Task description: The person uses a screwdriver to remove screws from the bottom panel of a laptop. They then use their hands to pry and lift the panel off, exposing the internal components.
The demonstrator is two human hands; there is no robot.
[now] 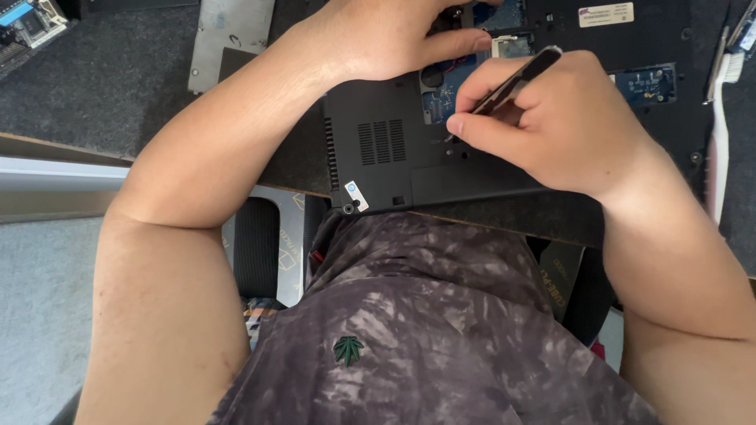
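Tweezers (516,79), dark and slender, are pinched between the thumb and fingers (472,126) of the right hand (551,126), with the tip slanting down onto the underside of a black laptop (394,157) just below the fingertips. The laptop lies bottom-up on the dark worktop (118,86), its near edge at the person's chest; a cover has been removed, exposing a blue circuit board (441,98) directly beside the tool tip. The step in hand appears to be picking at a small part or screw by the open bay; the next move would call for a steady, fine grip and a straight lift. The left hand (386,39) rests beyond the tweezers, fingers curled together and pressed on the casing, seemingly to brace it. Both forearms reach forward with elbows bent and wrists turned inward. A white brush (718,142) lies well to the right of the fingers, a grey panel (228,39) to the left.
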